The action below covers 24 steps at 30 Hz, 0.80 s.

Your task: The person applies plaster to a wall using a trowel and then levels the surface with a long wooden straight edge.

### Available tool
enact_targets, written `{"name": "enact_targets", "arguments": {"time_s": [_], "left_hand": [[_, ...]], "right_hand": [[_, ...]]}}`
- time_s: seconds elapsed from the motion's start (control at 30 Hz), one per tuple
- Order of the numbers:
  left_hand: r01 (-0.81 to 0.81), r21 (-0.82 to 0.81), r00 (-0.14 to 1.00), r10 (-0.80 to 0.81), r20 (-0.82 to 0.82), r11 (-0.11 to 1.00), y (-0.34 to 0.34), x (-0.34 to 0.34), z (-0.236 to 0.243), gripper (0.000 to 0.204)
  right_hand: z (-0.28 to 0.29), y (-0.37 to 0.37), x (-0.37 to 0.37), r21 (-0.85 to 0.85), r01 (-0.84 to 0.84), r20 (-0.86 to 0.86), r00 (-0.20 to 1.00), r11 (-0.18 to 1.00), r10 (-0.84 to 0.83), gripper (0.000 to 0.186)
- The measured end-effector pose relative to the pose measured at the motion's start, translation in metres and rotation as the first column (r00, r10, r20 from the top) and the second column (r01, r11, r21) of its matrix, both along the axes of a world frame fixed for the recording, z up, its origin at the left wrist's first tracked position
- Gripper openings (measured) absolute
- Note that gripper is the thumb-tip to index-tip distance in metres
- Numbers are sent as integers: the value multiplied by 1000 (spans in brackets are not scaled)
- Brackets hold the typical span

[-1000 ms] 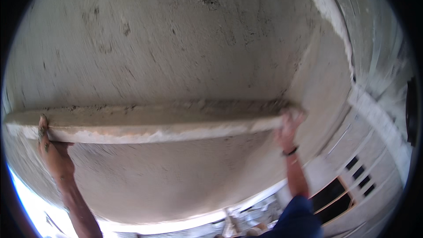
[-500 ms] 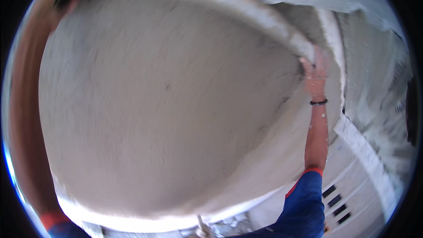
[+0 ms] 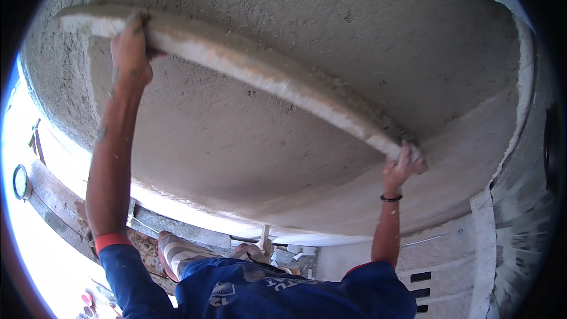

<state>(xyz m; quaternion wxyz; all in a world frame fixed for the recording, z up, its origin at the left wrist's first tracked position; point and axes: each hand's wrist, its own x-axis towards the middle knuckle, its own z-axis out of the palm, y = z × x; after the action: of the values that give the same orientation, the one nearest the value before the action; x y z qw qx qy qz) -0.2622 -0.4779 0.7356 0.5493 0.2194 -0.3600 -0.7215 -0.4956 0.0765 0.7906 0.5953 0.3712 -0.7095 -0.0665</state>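
Observation:
A long straightedge board (image 3: 260, 77), pale and smeared with mortar, slants across a plastered wall (image 3: 201, 124) from upper left to lower right. Near its left end my left hand (image 3: 131, 50) is closed round it. At the right end my right hand (image 3: 398, 168), wearing a dark bracelet, has its fingers wrapped over the board. Wet mortar lies along the board's upper edge towards the right. Above the board the plaster looks rough and pitted; below, it is smoother.
A plaster-edged corner (image 3: 520, 94) borders the wall at the right, with a pale ledge (image 3: 484, 242) below. Far down at the left are planks and a round bucket (image 3: 22, 182). Dark rectangular openings (image 3: 420, 292) show at lower right.
The view has shifted, now showing my torso and more wall above the board. The board appears lower in the picture; both hands still hold it.

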Motion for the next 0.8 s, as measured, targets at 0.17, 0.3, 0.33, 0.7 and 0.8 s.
{"name": "enact_targets", "arguments": {"time_s": [0.17, 0.3, 0.33, 0.7, 0.8], "left_hand": [[54, 102, 994, -63, 90, 993, 3, 2, -88, 40], [73, 124, 994, -82, 70, 990, 1, 16, -144, 33], [88, 130, 992, -99, 83, 988, 2, 23, -154, 33], [-141, 570, 972, 222, -76, 810, 34, 101, -206, 27], [-266, 544, 962, 253, 100, 796, 39, 125, -207, 25]], "right_hand": [[-105, -13, 22, -37, -74, 162, 984, 997, 79, 41], [-134, -15, 43, -21, -23, 313, 949, 1000, 29, 40], [-139, -14, 49, -14, -25, 318, 948, 1000, 28, 40], [-262, -11, 128, 13, -55, 776, 630, 998, 25, 46], [-292, -12, 147, 53, -40, 866, 499, 998, -26, 48]]}}
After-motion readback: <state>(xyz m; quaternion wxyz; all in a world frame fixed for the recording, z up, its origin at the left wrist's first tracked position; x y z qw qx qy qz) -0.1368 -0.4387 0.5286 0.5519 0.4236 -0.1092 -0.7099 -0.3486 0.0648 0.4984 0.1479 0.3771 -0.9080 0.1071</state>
